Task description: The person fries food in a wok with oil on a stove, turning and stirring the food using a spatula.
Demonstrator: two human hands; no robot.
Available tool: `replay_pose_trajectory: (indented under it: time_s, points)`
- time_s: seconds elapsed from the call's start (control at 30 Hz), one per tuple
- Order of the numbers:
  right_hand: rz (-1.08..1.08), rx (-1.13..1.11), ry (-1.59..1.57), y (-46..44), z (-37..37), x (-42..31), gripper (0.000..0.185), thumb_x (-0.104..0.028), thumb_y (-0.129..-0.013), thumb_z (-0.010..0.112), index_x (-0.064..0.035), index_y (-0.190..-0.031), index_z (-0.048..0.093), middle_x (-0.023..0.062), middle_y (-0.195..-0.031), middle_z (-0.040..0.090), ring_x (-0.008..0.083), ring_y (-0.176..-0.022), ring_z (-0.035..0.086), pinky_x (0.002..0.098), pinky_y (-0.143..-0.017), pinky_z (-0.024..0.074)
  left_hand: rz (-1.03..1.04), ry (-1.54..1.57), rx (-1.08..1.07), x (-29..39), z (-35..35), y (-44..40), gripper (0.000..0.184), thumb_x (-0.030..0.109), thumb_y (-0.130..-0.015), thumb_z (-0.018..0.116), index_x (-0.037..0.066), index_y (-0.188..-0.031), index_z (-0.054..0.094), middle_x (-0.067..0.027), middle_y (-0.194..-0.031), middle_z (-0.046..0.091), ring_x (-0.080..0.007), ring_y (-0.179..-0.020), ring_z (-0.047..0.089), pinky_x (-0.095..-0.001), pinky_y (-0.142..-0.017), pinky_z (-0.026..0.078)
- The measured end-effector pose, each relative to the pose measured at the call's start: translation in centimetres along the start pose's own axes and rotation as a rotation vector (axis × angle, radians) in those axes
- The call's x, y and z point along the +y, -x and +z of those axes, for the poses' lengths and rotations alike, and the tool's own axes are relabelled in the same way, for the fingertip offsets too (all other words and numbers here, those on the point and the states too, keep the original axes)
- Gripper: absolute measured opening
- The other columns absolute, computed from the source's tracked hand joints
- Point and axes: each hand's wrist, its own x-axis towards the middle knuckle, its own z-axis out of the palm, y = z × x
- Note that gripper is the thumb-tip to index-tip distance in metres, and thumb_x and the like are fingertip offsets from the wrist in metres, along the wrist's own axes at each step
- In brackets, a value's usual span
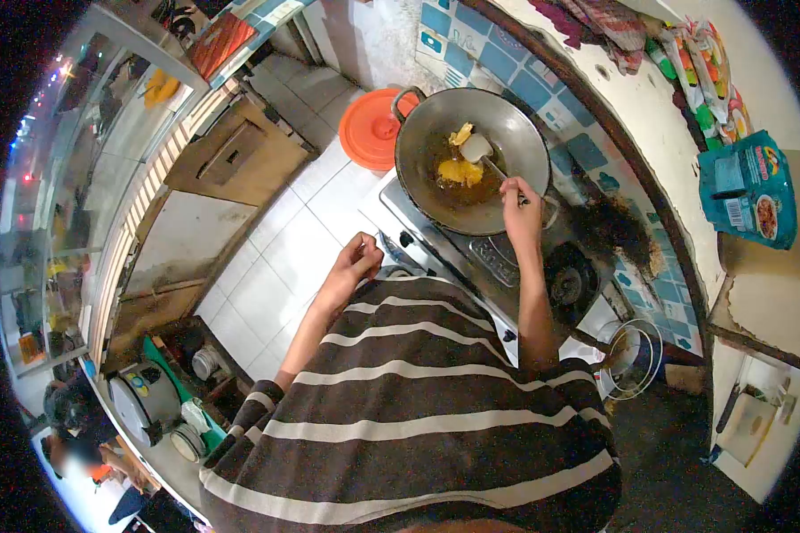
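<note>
A large metal wok (516, 133) sits on the gas stove (480, 266), with dark oil and yellow food (462, 172) in its middle. My right hand (522, 202) is closed round the handle of a spatula (477, 148), whose blade rests in the wok beside a second yellow piece (460, 134). My left hand (359, 259) is held over the floor left of the stove, its fingers curled in; whether anything small is between them cannot be made out.
An orange lid or bucket (369, 129) stands on the tiles behind the wok's left side. A teal packet (748, 191) hangs at the right. A second burner (571, 282) lies near my right forearm. Another person (107, 466) is at the lower left.
</note>
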Motion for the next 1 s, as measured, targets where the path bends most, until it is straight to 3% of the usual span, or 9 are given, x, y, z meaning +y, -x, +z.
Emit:
replay_pose_trajectory:
  time_s: [0.13, 0.23, 0.33, 0.43, 0.53, 0.63, 0.73, 0.83, 1.0]
  points:
    - [-0.104, -0.087, 0.012, -0.5, 0.6, -1.3, 0.019, -0.017, -0.092, 0.052, -0.0016, -0.083, 0.058, 0.0082, -0.079, 0.063, 0.0177, -0.080, 0.060, 0.0296, -0.078, 0.0452, 0.007, -0.011, 0.006, -0.2, -0.2, -0.2, 0.017, 0.015, -0.093, 0.055, 0.011, -0.084, 0.041, 0.0030, -0.070, 0.042, -0.0082, -0.065, 0.040, -0.0228, -0.061, 0.034]
    - [-0.127, -0.091, 0.019, -1.3, 1.8, -1.1, 0.024, -0.017, -0.096, 0.048, 0.0000, -0.081, 0.056, 0.0014, -0.073, 0.055, 0.0093, -0.068, 0.049, 0.0245, -0.065, 0.0409, -0.009, 0.012, 0.021, 0.1, -0.2, -0.3, 0.017, 0.014, -0.093, 0.055, 0.011, -0.084, 0.042, 0.0029, -0.071, 0.043, -0.0082, -0.065, 0.040, -0.0224, -0.061, 0.034]
    - [-0.171, -0.073, 0.078, -1.2, 1.6, -2.0, 0.019, -0.017, -0.092, 0.051, -0.0016, -0.082, 0.058, 0.0092, -0.077, 0.063, 0.0206, -0.078, 0.061, 0.0323, -0.075, 0.0462, -0.005, 0.018, -0.016, -0.1, -0.7, -0.5, 0.014, 0.017, -0.092, 0.055, 0.012, -0.089, 0.043, 0.0030, -0.074, 0.042, -0.0090, -0.066, 0.041, -0.0225, -0.062, 0.035]
    - [-0.227, -0.046, 0.090, -1.2, 0.7, 0.1, 0.016, -0.016, -0.091, 0.052, -0.0034, -0.083, 0.059, 0.0093, -0.077, 0.063, 0.0220, -0.078, 0.061, 0.0331, -0.075, 0.0465, -0.007, 0.021, -0.017, -0.1, -0.8, -0.6, 0.014, 0.017, -0.092, 0.055, 0.012, -0.087, 0.042, 0.0030, -0.074, 0.042, -0.0089, -0.067, 0.041, -0.0225, -0.062, 0.034]
    - [-0.207, -0.005, 0.201, -0.6, -0.3, 1.8, 0.013, -0.015, -0.089, 0.053, -0.0054, -0.083, 0.059, 0.0095, -0.078, 0.063, 0.0219, -0.078, 0.061, 0.0327, -0.075, 0.0467, 0.008, 0.049, -0.029, -0.2, -0.9, -1.0, 0.016, 0.016, -0.092, 0.055, 0.011, -0.085, 0.041, 0.0029, -0.073, 0.042, -0.0088, -0.067, 0.041, -0.0226, -0.061, 0.033]
    - [-0.064, 0.012, 0.170, 0.0, -0.6, 3.3, 0.022, -0.019, -0.093, 0.048, -0.0055, -0.079, 0.057, -0.0001, -0.068, 0.052, 0.0102, -0.062, 0.049, 0.0250, -0.058, 0.0397, 0.058, 0.054, -0.061, -0.2, -1.0, -1.4, 0.017, 0.016, -0.092, 0.055, 0.011, -0.084, 0.041, 0.0029, -0.073, 0.041, -0.0085, -0.066, 0.040, -0.0228, -0.060, 0.033]
    - [0.122, 0.006, 0.083, 0.7, -0.8, 2.1, 0.022, -0.021, -0.092, 0.048, -0.0074, -0.078, 0.058, -0.0012, -0.065, 0.049, 0.0087, -0.058, 0.045, 0.0249, -0.053, 0.0359, 0.042, 0.041, -0.046, 0.3, -0.6, -1.4, 0.017, 0.016, -0.092, 0.055, 0.011, -0.085, 0.041, 0.0029, -0.072, 0.040, -0.0086, -0.065, 0.039, -0.0230, -0.060, 0.033]
    - [0.160, -0.020, 0.071, 0.7, -0.8, 1.7, 0.020, -0.023, -0.091, 0.049, -0.0104, -0.080, 0.059, 0.0019, -0.067, 0.054, 0.0128, -0.060, 0.051, 0.0287, -0.058, 0.0417, 0.030, -0.001, -0.056, 0.5, -0.5, -1.5, 0.014, 0.014, -0.093, 0.055, 0.010, -0.086, 0.043, 0.0026, -0.072, 0.045, -0.0079, -0.066, 0.042, -0.0219, -0.061, 0.035]
    - [0.148, 0.015, -0.095, 0.0, 0.4, 1.3, 0.022, -0.023, -0.092, 0.049, -0.0092, -0.077, 0.058, -0.0008, -0.065, 0.051, 0.0085, -0.058, 0.047, 0.0258, -0.053, 0.0375, 0.015, 0.016, -0.044, 0.4, -0.5, -1.7, 0.014, 0.015, -0.093, 0.055, 0.011, -0.086, 0.043, 0.0028, -0.072, 0.045, -0.0075, -0.066, 0.041, -0.0218, -0.061, 0.035]
